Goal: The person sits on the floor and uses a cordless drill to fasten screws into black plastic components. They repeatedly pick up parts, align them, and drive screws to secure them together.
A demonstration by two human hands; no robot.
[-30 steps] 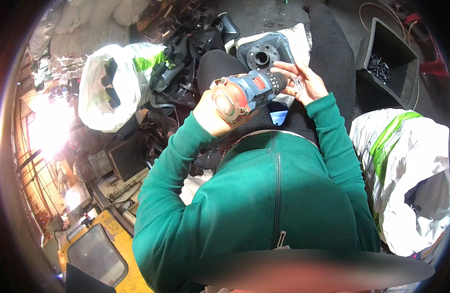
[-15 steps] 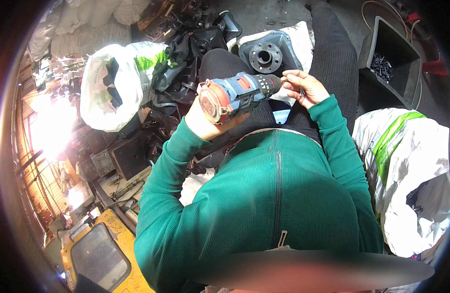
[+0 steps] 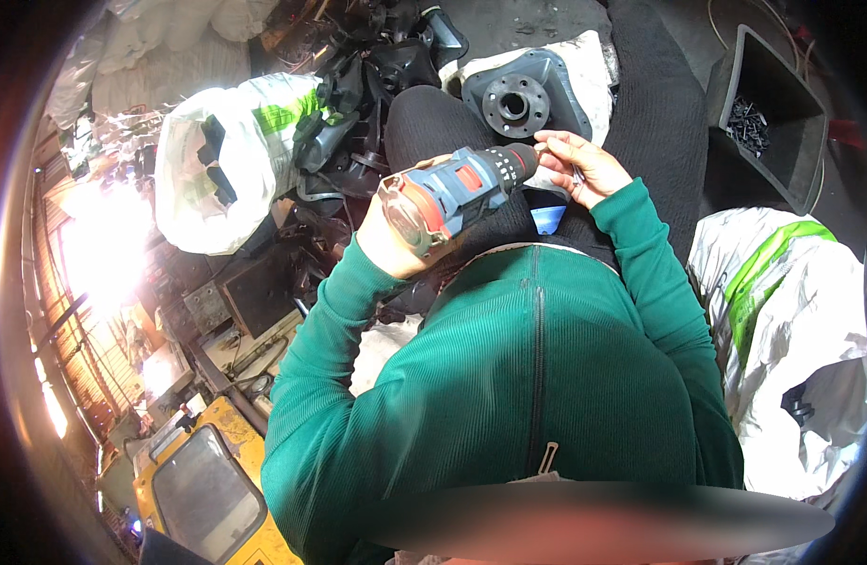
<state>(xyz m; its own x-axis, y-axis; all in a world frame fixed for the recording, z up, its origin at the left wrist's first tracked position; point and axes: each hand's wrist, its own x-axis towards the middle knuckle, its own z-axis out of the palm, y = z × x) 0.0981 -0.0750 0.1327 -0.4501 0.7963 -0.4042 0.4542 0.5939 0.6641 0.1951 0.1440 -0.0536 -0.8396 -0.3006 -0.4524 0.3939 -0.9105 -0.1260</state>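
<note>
While our arms reach forward over our lap, our left hand (image 3: 388, 240) is closed firmly around a blue-grey and red cordless drill (image 3: 460, 188), its black chuck pointing towards our right. Our right hand (image 3: 589, 168) has its fingers curled in, with the fingertips at the nose of the drill; a small metal piece (image 3: 578, 175) glints in its grip, though we cannot tell what exactly the fingertips pinch.

Just beyond the chuck, between our legs in black ribbed trousers (image 3: 655, 122), we have a dark grey part (image 3: 539, 111) with a round, holed flange facing up, lying on a white sheet (image 3: 593, 68). A small blue thing (image 3: 546, 219) shows between our thighs, close to the hem of our green zipped top (image 3: 471, 377).

Farther out to our right stands a dark grey bin (image 3: 782, 177) with a heap of small dark fasteners (image 3: 748, 126) in it, and nearer to us a white bag (image 3: 810, 301) with a green band. To our left we see a pile of black plastic parts (image 3: 358, 174), then another white bag (image 3: 174, 184), open, with dark pieces (image 3: 222, 184) inside. A yellow panel (image 3: 240, 428) with a dark window sits at the lower left, and pale sacks (image 3: 170, 75) are stacked at the upper left.
</note>
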